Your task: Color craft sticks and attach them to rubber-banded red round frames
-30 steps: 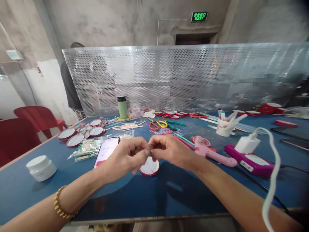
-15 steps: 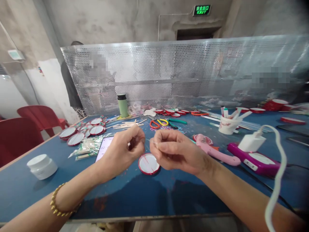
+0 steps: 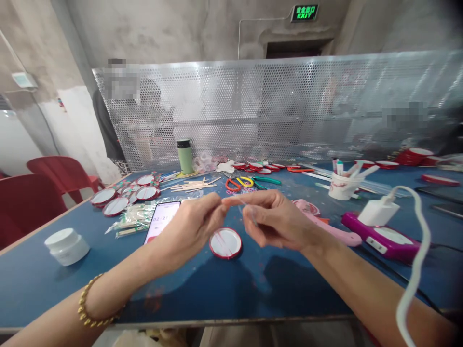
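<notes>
My left hand is closed in a pinch over the table, its fingertips meeting the tip of my right index finger; what it pinches is hidden. My right hand pinches a thin clear strand between thumb and fingers, with the index finger stretched out to the left. Just below both hands lies a round red-rimmed disc with a white face and thin pinkish lines across it. A phone with a lit screen lies beside my left hand.
A white jar stands at left. Red-rimmed discs are piled behind it, near thin wooden sticks. Pliers, a green bottle and a cup of pens stand or lie farther back. A pink glue gun and purple power strip lie right.
My hands have come together at the fingertips. The right index finger has straightened toward the left hand, and the clear strand shows more plainly.
</notes>
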Demonstrator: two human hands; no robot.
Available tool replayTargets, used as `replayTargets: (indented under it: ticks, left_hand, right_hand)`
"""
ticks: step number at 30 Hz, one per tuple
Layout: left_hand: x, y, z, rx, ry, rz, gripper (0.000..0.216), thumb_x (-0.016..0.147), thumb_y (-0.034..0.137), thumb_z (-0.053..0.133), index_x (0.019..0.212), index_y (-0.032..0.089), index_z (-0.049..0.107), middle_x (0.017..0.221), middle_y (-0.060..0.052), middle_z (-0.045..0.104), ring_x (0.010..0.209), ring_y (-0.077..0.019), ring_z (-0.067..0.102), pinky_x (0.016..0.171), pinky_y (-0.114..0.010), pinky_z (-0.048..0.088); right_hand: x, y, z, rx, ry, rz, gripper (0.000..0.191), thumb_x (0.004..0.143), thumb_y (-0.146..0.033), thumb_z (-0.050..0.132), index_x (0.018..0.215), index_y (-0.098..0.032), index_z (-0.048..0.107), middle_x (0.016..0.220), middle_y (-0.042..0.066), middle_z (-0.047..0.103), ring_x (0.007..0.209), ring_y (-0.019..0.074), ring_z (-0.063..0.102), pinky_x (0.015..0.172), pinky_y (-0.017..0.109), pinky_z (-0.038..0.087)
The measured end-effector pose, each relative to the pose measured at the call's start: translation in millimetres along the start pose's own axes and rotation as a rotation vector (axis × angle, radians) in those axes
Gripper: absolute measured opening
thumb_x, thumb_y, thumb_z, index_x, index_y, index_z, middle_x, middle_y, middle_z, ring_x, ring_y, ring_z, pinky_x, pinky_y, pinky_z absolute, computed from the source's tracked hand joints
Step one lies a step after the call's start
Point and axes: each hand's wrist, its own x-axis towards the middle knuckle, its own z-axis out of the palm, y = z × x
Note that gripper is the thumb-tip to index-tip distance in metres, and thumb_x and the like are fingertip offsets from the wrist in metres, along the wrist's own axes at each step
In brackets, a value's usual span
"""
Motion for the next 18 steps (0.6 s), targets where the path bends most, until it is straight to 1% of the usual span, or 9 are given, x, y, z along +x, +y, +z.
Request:
replayTargets:
  ticks: [2, 4, 6, 7, 9, 11, 13, 15, 18]
  left_hand:
    - [-1.3, -6.9, 1.1, 0.198, -0.023, -0.083, 0.038, 0.099, 0.05, 0.042, 0.084, 0.018, 0.058, 0.073, -0.003, 0.061, 0.065, -0.0159, 0.054, 0.059, -0.027, 0.036]
    - [-5.7, -12.6, 6.8, 0.344, -0.118, -0.144, 0.05, 0.091, 0.065, 0.05, 0.096, 0.016, 0.061, 0.086, -0.009, 0.066, 0.075, -0.0231, 0.062, 0.062, -0.031, 0.04]
    - [-11.6, -14.4, 15.6, 0.396, -0.218, -0.132, 0.067, 0.083, 0.076, 0.052, 0.106, 0.014, 0.061, 0.093, -0.013, 0.067, 0.081, -0.0291, 0.065, 0.066, -0.035, 0.045]
    - [-14.1, -14.0, 20.2, 0.411, -0.236, -0.127, 0.074, 0.08, 0.08, 0.051, 0.109, 0.013, 0.061, 0.096, -0.015, 0.066, 0.084, -0.0314, 0.066, 0.068, -0.037, 0.047]
    - [-16.8, -11.5, 28.4, 0.435, -0.247, -0.128, 0.087, 0.073, 0.086, 0.052, 0.115, 0.01, 0.06, 0.103, -0.018, 0.065, 0.09, -0.0359, 0.066, 0.071, -0.041, 0.05]
    - [-16.4, -9.1, 33.9, 0.458, -0.245, -0.136, 0.095, 0.069, 0.089, 0.053, 0.117, 0.008, 0.06, 0.106, -0.02, 0.063, 0.094, -0.0386, 0.066, 0.072, -0.044, 0.052]
    - [-14.7, -8.4, 36.5, 0.479, -0.241, -0.149, 0.09, 0.069, 0.087, 0.055, 0.111, 0.008, 0.063, 0.104, -0.02, 0.063, 0.095, -0.0386, 0.066, 0.074, -0.044, 0.053]
    - [-13.3, -9.2, 37.1, 0.494, -0.23, -0.154, 0.078, 0.076, 0.081, 0.055, 0.105, 0.009, 0.064, 0.101, -0.019, 0.064, 0.095, -0.0368, 0.066, 0.075, -0.043, 0.053]
    - [-13.0, -11.5, 36.5, 0.481, -0.23, -0.148, 0.061, 0.083, 0.068, 0.057, 0.102, 0.011, 0.064, 0.098, -0.018, 0.064, 0.09, -0.034, 0.067, 0.076, -0.043, 0.053]
  right_hand:
    - [0.4, -4.0, -5.5, -0.106, 0.11, -0.014, 0.039, 0.083, -0.049, 0.073, 0.107, -0.017, 0.074, 0.053, -0.003, 0.066, 0.033, 0.0041, 0.037, 0.032, 0.017, 0.021]
    - [1.2, -5.8, -10.6, -0.211, 0.166, 0.012, 0.042, 0.08, -0.052, 0.076, 0.099, -0.015, 0.071, 0.059, 0.0, 0.069, 0.035, 0.0035, 0.037, 0.035, 0.018, 0.022]
    - [2.4, -4.4, -14.4, -0.292, 0.159, 0.051, 0.047, 0.076, -0.055, 0.078, 0.098, -0.015, 0.067, 0.066, 0.001, 0.07, 0.04, 0.0042, 0.04, 0.037, 0.019, 0.025]
    - [3.1, -2.7, -15.8, -0.325, 0.14, 0.064, 0.051, 0.074, -0.057, 0.079, 0.1, -0.015, 0.066, 0.07, 0.002, 0.07, 0.044, 0.0056, 0.044, 0.04, 0.019, 0.029]
    - [4.4, 1.1, -17.6, -0.394, 0.097, 0.061, 0.056, 0.073, -0.059, 0.079, 0.106, -0.016, 0.064, 0.078, 0.002, 0.068, 0.057, 0.0094, 0.052, 0.048, 0.02, 0.037]
    - [4.9, 3.8, -18.5, -0.491, 0.073, 0.044, 0.055, 0.075, -0.057, 0.079, 0.111, -0.018, 0.064, 0.086, 0.002, 0.066, 0.064, 0.0106, 0.053, 0.053, 0.021, 0.039]
    - [4.1, 4.1, -19.0, -0.603, 0.07, 0.033, 0.051, 0.076, -0.054, 0.079, 0.113, -0.021, 0.064, 0.093, 0.001, 0.064, 0.061, 0.0084, 0.048, 0.051, 0.021, 0.036]
    - [2.3, 3.2, -19.7, -0.698, 0.072, 0.033, 0.049, 0.077, -0.052, 0.079, 0.114, -0.024, 0.064, 0.098, 0.0, 0.062, 0.057, 0.0065, 0.043, 0.049, 0.021, 0.032]
    - [-0.4, 3.7, -21.6, -0.744, 0.087, 0.039, 0.053, 0.075, -0.051, 0.08, 0.118, -0.027, 0.061, 0.105, 0.0, 0.059, 0.056, 0.0053, 0.042, 0.049, 0.021, 0.032]
